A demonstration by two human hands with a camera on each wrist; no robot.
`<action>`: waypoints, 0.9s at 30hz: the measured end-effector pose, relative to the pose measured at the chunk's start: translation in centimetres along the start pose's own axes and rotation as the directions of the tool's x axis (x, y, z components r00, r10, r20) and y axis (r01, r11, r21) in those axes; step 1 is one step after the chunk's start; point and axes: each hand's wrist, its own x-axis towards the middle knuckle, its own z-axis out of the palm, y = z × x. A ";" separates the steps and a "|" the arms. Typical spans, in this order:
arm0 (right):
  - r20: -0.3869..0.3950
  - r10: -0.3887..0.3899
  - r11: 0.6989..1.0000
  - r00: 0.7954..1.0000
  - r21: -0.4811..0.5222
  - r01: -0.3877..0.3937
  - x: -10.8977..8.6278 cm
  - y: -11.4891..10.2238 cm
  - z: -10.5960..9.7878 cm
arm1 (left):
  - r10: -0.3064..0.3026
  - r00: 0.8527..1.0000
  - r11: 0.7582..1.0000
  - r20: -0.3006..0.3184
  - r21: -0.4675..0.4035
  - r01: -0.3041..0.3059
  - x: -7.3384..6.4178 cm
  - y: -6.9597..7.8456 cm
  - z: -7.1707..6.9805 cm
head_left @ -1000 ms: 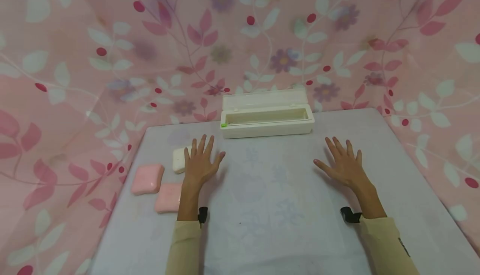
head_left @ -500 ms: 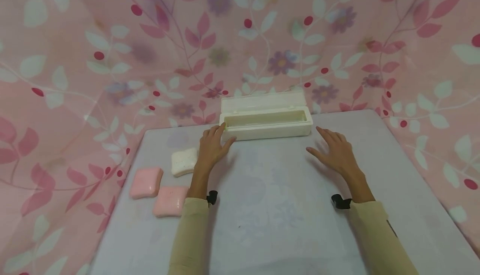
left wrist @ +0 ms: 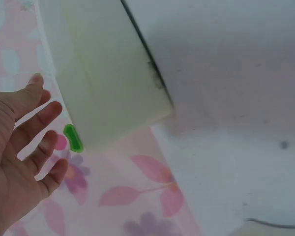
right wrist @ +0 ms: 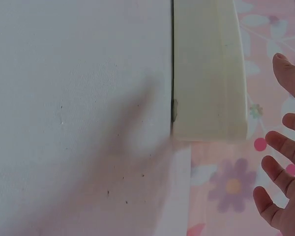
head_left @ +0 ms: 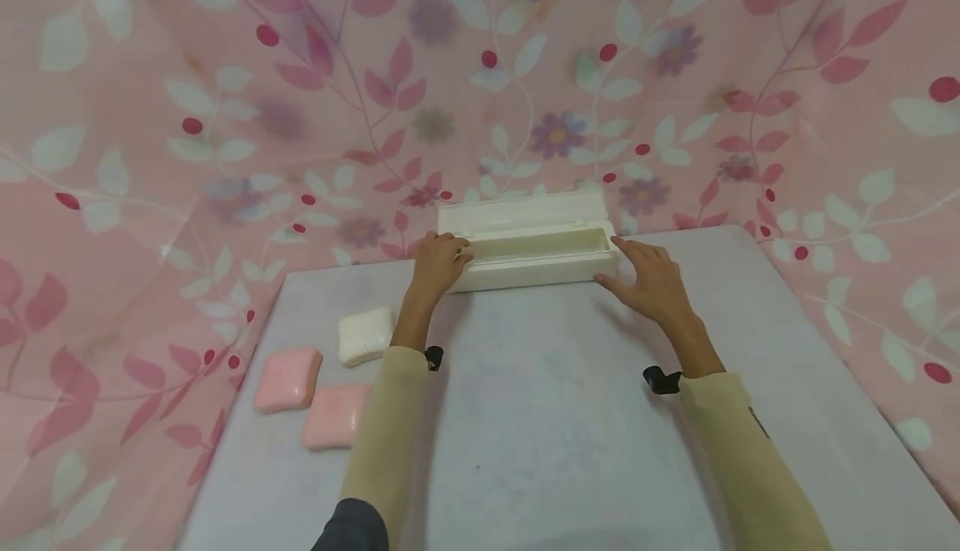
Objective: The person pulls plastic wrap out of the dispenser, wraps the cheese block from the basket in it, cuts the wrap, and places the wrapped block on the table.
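A long, narrow white box (head_left: pixel 525 274) stands at the back of the table, its hinged lid (head_left: pixel 521 212) raised and its long hollow facing up. My left hand (head_left: pixel 437 266) is over the left end of the box with fingers loosely bent. In the left wrist view that hand (left wrist: pixel 27 142) is beside the box's top edge, near a green tag (left wrist: pixel 73 137). At the opposite end, my right hand (head_left: pixel 648 283) has its fingers and thumb spread around the right corner. The right wrist view has the fingers (right wrist: pixel 285 147) apart from the box end (right wrist: pixel 206 73).
Left of my left forearm lie two pink soap-like bars (head_left: pixel 288 378) (head_left: pixel 335 415) and a white one (head_left: pixel 365 336). A pale cloth covers the table (head_left: pixel 540 418). Floral pink fabric (head_left: pixel 480 76) hangs close behind the box and along both sides.
Both hands have moved forward from the middle of the table to the two ends of the box, drawing closer together. The left fingers have gone from spread to loosely bent.
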 end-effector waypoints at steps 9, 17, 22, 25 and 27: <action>-0.017 -0.004 1.000 1.000 0.002 0.004 0.2 -0.5 0.2 | -0.041 0.925 0.994 0.378 -0.078 0.076 3.4 0.9 0.0; -0.012 -0.010 1.000 1.000 0.017 0.010 -0.1 -0.5 0.3 | -0.044 0.839 0.982 0.543 -0.130 0.136 5.0 0.3 0.0; -0.033 -0.024 1.000 0.999 0.013 0.025 -0.3 -0.5 0.6 | -0.060 0.836 0.980 0.545 -0.128 0.154 5.4 -0.2 0.6; -0.061 -0.042 0.999 0.997 0.004 0.042 -0.2 -0.5 0.6 | -0.021 0.860 0.986 0.510 -0.130 0.102 5.5 -0.2 1.2; -0.069 -0.043 0.999 0.997 0.014 0.044 -0.2 -0.4 0.6 | 0.008 0.874 0.990 0.486 -0.125 0.060 5.5 -0.3 1.6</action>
